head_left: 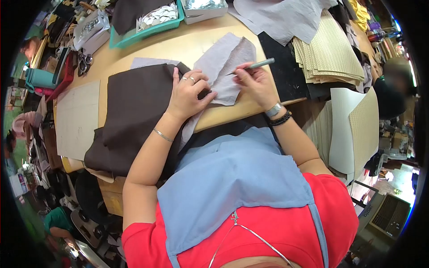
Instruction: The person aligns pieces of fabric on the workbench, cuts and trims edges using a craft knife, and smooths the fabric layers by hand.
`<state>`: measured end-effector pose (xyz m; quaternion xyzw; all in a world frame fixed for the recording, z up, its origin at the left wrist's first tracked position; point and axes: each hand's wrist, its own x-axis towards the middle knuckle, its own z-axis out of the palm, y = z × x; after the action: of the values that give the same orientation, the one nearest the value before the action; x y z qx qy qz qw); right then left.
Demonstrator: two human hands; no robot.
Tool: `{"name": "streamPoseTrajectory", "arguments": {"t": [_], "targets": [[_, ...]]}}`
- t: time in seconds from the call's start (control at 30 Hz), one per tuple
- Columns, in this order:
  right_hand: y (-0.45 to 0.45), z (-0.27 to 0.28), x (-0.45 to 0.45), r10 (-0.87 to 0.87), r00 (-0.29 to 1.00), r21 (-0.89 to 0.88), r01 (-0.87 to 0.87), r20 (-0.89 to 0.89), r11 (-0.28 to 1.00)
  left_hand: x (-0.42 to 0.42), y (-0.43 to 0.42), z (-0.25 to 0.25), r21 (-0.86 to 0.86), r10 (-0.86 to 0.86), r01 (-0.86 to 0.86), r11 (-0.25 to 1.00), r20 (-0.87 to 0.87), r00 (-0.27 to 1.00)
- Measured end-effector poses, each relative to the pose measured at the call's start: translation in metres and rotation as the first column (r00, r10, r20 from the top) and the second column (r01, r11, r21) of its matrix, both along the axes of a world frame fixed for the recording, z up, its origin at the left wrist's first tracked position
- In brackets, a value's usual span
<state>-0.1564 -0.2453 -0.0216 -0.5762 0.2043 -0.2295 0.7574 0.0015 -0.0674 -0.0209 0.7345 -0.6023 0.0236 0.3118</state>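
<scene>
By the right hand [257,85], a pen [261,64] is pinched over a grey sheet [225,56] on the desk [196,44]; its tip is hard to make out. Dark cloth [136,91] is partly covered by the curled left hand [190,93], whose grip cannot be told, and by the forearm [149,152].

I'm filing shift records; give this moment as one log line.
Left hand: at dark brown sheet | right hand: holding pen, tip over grey sheet
</scene>
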Motion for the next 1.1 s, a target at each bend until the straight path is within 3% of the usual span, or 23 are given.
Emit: {"name": "streamPoseTrajectory", "arguments": {"t": [0.27, 0.47, 0.77, 0.97, 1.07, 1.1], "targets": [[0.026, -0.012, 0.016, 0.018, 0.996, 0.012, -0.017, -0.092, 1.0, -0.007, 0.02, 0.0, 0.001, 0.009, -0.009, 1.0, 0.049, 0.999], [0.03, -0.023, 0.015, 0.083, 0.996, -0.194, -0.077, 0.028, 0.978, -0.007, 0.021, 0.0, -0.007, 0.012, -0.012, 1.0, 0.045, 0.999], [0.033, -0.019, 0.016, 0.06, 0.998, -0.236, -0.065, -0.027, 0.97, -0.006, 0.021, -0.001, -0.003, -0.005, 0.005, 1.0, 0.079, 0.997], [0.033, -0.019, 0.015, 0.021, 0.999, -0.204, -0.029, -0.043, 0.978, -0.005, 0.021, -0.004, -0.002, -0.002, 0.002, 1.0, 0.067, 0.998], [0.034, -0.018, 0.016, 0.048, 0.996, -0.298, -0.068, -0.071, 0.952, -0.006, 0.021, -0.002, -0.007, -0.002, 0.002, 1.0, 0.049, 0.999], [0.033, -0.018, 0.016, 0.054, 0.995, -0.313, -0.077, -0.081, 0.947, -0.007, 0.02, 0.001, 0.025, 0.034, -0.033, 0.999, -0.045, 0.998]]}}
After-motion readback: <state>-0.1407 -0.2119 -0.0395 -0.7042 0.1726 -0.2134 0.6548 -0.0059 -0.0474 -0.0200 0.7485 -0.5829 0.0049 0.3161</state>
